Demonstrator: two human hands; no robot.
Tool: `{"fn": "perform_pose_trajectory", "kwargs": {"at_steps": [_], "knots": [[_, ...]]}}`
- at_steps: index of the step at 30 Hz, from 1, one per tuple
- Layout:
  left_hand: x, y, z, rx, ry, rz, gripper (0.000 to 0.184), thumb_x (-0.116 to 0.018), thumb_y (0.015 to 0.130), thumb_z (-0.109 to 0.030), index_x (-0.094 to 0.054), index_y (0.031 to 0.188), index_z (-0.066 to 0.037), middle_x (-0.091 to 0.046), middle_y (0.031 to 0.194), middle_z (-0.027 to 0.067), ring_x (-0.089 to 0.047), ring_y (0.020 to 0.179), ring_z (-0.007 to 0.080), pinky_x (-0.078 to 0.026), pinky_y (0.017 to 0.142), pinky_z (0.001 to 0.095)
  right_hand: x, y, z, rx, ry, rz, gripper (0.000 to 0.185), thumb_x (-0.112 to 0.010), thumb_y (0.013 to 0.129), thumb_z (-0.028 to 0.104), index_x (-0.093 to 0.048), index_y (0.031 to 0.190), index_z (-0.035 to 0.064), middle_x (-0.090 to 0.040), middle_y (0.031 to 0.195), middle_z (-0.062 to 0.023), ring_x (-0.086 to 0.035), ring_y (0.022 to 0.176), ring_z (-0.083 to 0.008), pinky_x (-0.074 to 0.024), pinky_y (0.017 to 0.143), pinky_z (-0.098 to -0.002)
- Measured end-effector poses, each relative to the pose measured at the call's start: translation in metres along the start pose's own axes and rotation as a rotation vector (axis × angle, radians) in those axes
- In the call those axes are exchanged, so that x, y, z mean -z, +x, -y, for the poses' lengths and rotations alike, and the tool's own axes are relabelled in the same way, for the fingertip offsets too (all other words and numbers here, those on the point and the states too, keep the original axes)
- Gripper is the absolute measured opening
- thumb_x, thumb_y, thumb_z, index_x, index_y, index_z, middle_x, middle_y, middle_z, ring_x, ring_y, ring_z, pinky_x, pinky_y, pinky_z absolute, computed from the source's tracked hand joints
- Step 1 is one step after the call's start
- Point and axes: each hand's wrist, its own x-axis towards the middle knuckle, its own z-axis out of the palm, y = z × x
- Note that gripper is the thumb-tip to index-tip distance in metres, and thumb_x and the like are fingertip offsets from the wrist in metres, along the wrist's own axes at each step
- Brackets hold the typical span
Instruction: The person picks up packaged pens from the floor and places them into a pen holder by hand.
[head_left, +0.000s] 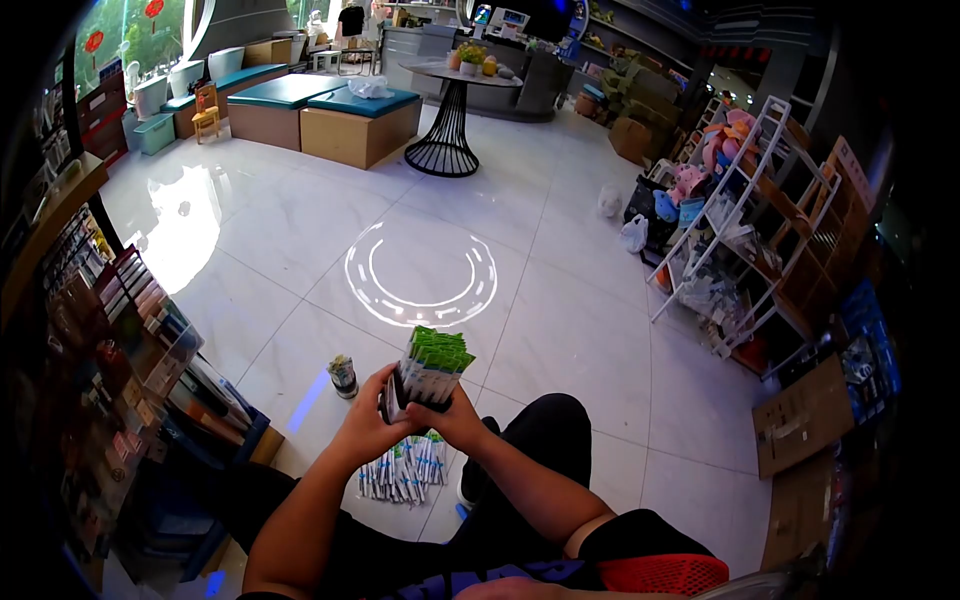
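Note:
My left hand (pixel 372 428) and my right hand (pixel 454 420) are wrapped around a dark holder (pixel 392 396) in front of me. It is packed with slim white packets with bright green ends (pixel 436 358), which stand upright and lean a little to the right. What is printed on them is too small to read. On the floor below my hands lies a loose pile of similar slim packets (pixel 400 472), white with blue and green marks. A small dark cup (pixel 343 380) with pale items in its top stands on the floor just left of my hands.
Close on my left is a shelf (pixel 150 340) of stationery. To the right stand a white rack (pixel 745 220) with plush toys and bags, and cardboard boxes (pixel 800 420). Ahead are a round table (pixel 450 75) and boxy seats (pixel 355 135) with blue tops.

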Motion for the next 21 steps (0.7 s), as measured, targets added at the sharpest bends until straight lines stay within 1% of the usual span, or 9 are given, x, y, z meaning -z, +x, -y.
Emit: {"fn": "perform_pose_trajectory", "kwargs": {"at_steps": [4, 6, 9, 10, 12, 14, 15, 18, 21], "knots": [[0.005, -0.001, 0.002, -0.008, 0.014, 0.033, 0.092, -0.090, 0.074, -0.029, -0.042, 0.147, -0.001, -0.056, 0.136, 0.0186, -0.056, 0.127, 0.0288, -0.047, 0.105, 0.0412, -0.002, -0.003, 0.001, -0.067, 0.041, -0.097, 0.061, -0.078, 0.091, 0.014, -0.041, 0.137, 0.0021, -0.063, 0.128, -0.0132, -0.064, 0.116, -0.0241, -0.0545, 0.098, -0.0384], [0.006, -0.002, -0.008, 0.021, -0.023, 0.064, 0.091, -0.090, 0.075, -0.030, -0.042, 0.147, -0.001, -0.056, 0.136, 0.0178, -0.056, 0.127, 0.0286, -0.047, 0.105, 0.0416, 0.001, -0.003, 0.000, -0.051, 0.014, -0.110, 0.061, -0.078, 0.090, 0.014, -0.041, 0.137, 0.0018, -0.063, 0.127, -0.0131, -0.065, 0.115, -0.0239, -0.0546, 0.098, -0.0379], [0.007, -0.003, -0.005, -0.021, 0.018, 0.055, 0.092, -0.091, 0.075, -0.026, -0.041, 0.148, -0.003, -0.061, 0.126, 0.0140, -0.062, 0.113, 0.0244, -0.051, 0.097, 0.0398, 0.000, -0.004, 0.010, -0.072, 0.012, -0.138, 0.060, -0.079, 0.090, 0.016, -0.043, 0.136, 0.0009, -0.064, 0.125, -0.0128, -0.065, 0.114, -0.0238, -0.0546, 0.097, -0.0371], [0.007, 0.000, -0.003, -0.039, 0.018, 0.057, 0.091, -0.090, 0.075, -0.025, -0.041, 0.148, -0.003, -0.061, 0.127, 0.0144, -0.062, 0.113, 0.0247, -0.052, 0.096, 0.0397, 0.001, -0.004, 0.014, -0.088, 0.017, -0.145, 0.060, -0.079, 0.090, 0.017, -0.044, 0.135, 0.0006, -0.064, 0.125, -0.0127, -0.065, 0.114, -0.0237, -0.0546, 0.097, -0.0369], [0.008, -0.001, 0.003, -0.061, 0.014, 0.068, 0.089, -0.090, 0.076, -0.023, -0.041, 0.148, -0.003, -0.060, 0.129, 0.0152, -0.063, 0.113, 0.0252, -0.053, 0.095, 0.0395, 0.002, -0.006, 0.011, -0.035, 0.044, -0.166, 0.058, -0.079, 0.090, 0.020, -0.047, 0.134, -0.0001, -0.065, 0.123, -0.0125, -0.065, 0.114, -0.0237, -0.0545, 0.096, -0.0369], [0.011, -0.002, -0.001, 0.034, 0.004, 0.099, 0.087, -0.088, 0.079, -0.021, -0.040, 0.149, -0.004, -0.060, 0.131, 0.0155, -0.063, 0.114, 0.0259, -0.053, 0.095, 0.0399, 0.003, -0.006, 0.013, 0.015, 0.042, -0.202, 0.056, -0.079, 0.090, 0.026, -0.052, 0.132, -0.0002, -0.065, 0.122, -0.0115, -0.065, 0.113, -0.0233, -0.0542, 0.095, -0.0368], [0.012, -0.002, -0.003, 0.082, -0.001, 0.116, 0.085, -0.087, 0.080, -0.020, -0.040, 0.149, -0.004, -0.060, 0.132, 0.0157, -0.064, 0.114, 0.0262, -0.054, 0.095, 0.0402, 0.005, -0.006, 0.011, 0.022, 0.080, -0.225, 0.056, -0.079, 0.091, 0.026, -0.052, 0.132, -0.0001, -0.065, 0.122, -0.0110, -0.065, 0.112, -0.0229, -0.0542, 0.095, -0.0366], [0.009, 0.000, 0.000, 0.063, -0.052, 0.110, 0.080, -0.083, 0.084, -0.016, -0.040, 0.151, -0.005, -0.061, 0.131, 0.0153, -0.065, 0.112, 0.0261, -0.054, 0.095, 0.0394, 0.014, -0.006, 0.007, 0.037, 0.198, -0.271, 0.052, -0.075, 0.094, 0.029, -0.052, 0.132, 0.0009, -0.065, 0.121, -0.0090, -0.065, 0.109, -0.0201, -0.0543, 0.094, -0.0358], [0.007, 0.003, 0.002, 0.068, -0.125, 0.135, 0.072, -0.077, 0.090, -0.017, -0.041, 0.151, -0.004, -0.059, 0.137, 0.0163, -0.064, 0.116, 0.0259, -0.053, 0.096, 0.0385, 0.012, -0.009, 0.021, 0.061, 0.223, -0.312, 0.050, -0.074, 0.095, 0.028, -0.052, 0.132, 0.0017, -0.065, 0.121, -0.0088, -0.065, 0.108, -0.0190, -0.0544, 0.094, -0.0359]]}}
